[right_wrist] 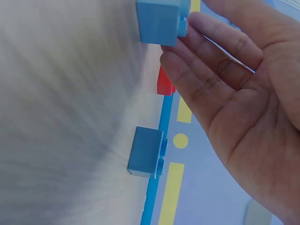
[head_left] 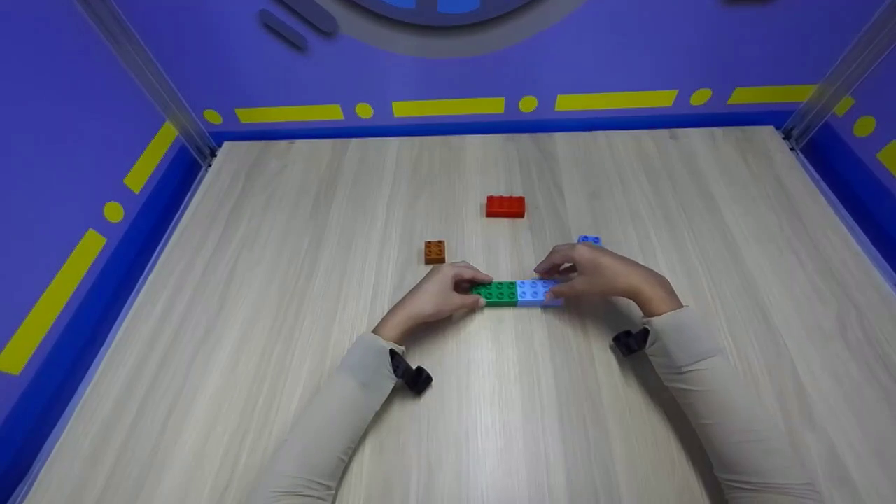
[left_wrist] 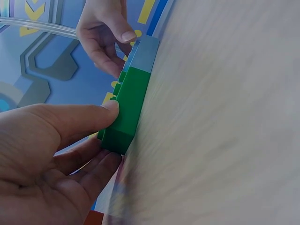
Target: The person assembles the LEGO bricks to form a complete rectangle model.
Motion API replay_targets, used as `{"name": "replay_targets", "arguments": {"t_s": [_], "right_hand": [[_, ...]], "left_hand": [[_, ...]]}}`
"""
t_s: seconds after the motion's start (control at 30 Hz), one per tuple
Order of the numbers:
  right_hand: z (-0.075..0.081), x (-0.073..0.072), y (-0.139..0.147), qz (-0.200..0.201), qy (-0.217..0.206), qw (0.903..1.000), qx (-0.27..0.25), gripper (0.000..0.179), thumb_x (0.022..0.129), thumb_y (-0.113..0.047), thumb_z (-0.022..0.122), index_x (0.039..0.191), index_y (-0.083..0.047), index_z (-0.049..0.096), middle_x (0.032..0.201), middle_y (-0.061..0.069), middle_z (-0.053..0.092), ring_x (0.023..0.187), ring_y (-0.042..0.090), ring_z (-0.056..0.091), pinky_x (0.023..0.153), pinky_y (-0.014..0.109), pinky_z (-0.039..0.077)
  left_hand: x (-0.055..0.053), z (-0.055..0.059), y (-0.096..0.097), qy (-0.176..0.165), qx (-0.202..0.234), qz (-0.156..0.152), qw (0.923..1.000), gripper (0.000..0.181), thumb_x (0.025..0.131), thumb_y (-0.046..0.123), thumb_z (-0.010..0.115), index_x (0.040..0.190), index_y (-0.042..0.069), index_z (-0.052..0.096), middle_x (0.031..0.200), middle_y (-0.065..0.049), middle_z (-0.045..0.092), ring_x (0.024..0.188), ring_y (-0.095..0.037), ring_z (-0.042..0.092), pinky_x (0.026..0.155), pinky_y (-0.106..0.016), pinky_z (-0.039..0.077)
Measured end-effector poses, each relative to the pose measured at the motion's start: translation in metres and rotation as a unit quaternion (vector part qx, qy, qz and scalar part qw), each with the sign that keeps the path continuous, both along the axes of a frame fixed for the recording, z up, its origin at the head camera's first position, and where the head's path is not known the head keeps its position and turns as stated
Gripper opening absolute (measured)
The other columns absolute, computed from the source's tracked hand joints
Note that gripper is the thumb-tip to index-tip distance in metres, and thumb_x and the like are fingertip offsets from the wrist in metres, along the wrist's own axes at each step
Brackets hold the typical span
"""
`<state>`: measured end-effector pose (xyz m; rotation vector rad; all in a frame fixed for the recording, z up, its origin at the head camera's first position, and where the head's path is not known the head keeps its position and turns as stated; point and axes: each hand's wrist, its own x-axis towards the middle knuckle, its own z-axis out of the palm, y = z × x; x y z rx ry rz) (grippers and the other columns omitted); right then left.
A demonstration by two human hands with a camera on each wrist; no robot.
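Observation:
A green toy building brick (head_left: 500, 293) and a light blue brick (head_left: 532, 290) stand end to end on the table, studs up, their ends touching. My left hand (head_left: 448, 290) pinches the green brick at its left end, thumb on the near side. At the blue brick's right end is my right hand (head_left: 595, 273), its thumb over the brick and its fingers loosely bent behind. In the right wrist view those fingers (right_wrist: 211, 65) lie beside the blue brick (right_wrist: 158, 22) without closing round it. Whether the thumb touches it I cannot tell.
A brown brick (head_left: 435, 252) lies beyond my left hand, and a red brick (head_left: 505, 206) farther back. Just behind my right hand sits a small blue brick (head_left: 589, 240), partly hidden. Purple-blue walls (head_left: 448, 77) enclose the wooden table (head_left: 315, 210) at the back and sides.

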<state>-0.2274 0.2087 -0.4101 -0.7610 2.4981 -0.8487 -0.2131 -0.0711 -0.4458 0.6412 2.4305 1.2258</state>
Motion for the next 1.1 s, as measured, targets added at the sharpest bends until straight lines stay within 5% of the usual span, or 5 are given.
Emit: {"name": "replay_targets", "arguments": {"t_s": [1.1], "right_hand": [[0.023, -0.046, -0.019, -0.043, 0.094, 0.9945, 0.019, 0.040, 0.089, -0.016, 0.069, 0.127, -0.004, 0.062, 0.129, 0.015, 0.061, 0.118, 0.034, 0.056, 0.101, 0.048, 0.045]], "left_hand": [[0.000, 0.003, 0.003, -0.018, -0.015, 0.017, 0.9996, 0.035, 0.086, 0.009, 0.070, 0.121, 0.013, 0.068, 0.121, -0.002, 0.064, 0.110, -0.015, 0.055, 0.099, -0.034, 0.044]]}}
